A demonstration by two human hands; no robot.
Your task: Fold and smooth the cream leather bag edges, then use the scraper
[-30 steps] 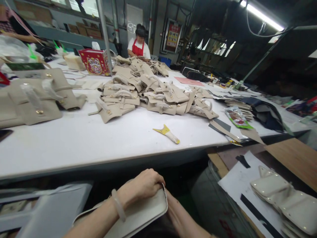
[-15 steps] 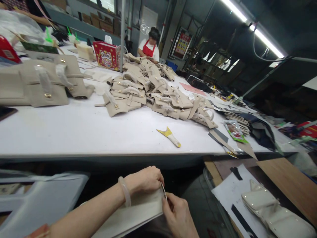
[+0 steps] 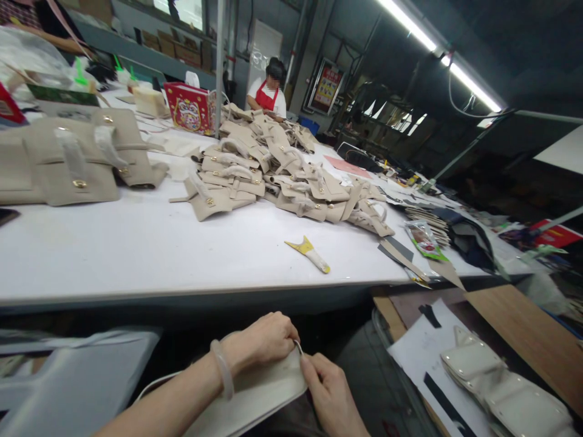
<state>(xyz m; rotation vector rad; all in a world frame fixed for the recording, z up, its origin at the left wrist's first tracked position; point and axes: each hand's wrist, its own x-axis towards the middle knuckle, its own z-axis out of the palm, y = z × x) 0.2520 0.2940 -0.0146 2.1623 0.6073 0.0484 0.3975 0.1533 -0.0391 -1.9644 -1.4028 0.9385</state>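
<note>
Down low, below the bench (image 3: 136, 255) edge, a pale leather panel (image 3: 255, 397) is gripped at its far corner by both hands, left hand (image 3: 266, 340) and right hand (image 3: 330, 394) pinched together.

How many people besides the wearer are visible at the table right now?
1: a person in a red apron at the far end of the white table, behind the heap of beige bag pieces. Others may be hidden beyond the frame.

left wrist: pale bangle (image 3: 223, 377) | forearms bare, no sleeves
</note>
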